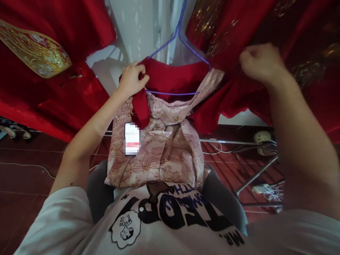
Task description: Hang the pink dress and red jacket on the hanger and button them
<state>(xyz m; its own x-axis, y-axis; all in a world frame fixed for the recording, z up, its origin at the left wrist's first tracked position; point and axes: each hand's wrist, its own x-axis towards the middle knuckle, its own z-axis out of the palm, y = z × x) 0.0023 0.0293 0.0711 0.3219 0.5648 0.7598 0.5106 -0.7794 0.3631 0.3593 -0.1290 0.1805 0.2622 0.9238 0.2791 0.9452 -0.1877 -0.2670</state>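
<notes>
A pink floral brocade garment (170, 152) with red cloth (175, 76) at its neck lies across my lap, its upper part on a purple hanger (172, 93). My left hand (134, 78) is closed on the garment's left shoulder, fingers curled at the red cloth. Raised away to the right, my right hand (261, 63) is closed and slightly blurred in front of hanging red fabric. What its fingers hold, if anything, is too small to make out. A lit phone (132, 139) rests on the brocade below my left hand.
Red garments with gold embroidery (50, 58) hang on both sides. At right, a metal rack (255, 177) stands on the red tiled floor (29, 177), near a pale clog (262, 141) and a tangle of white cables (272, 191). Dark shoes (16, 129) lie at far left.
</notes>
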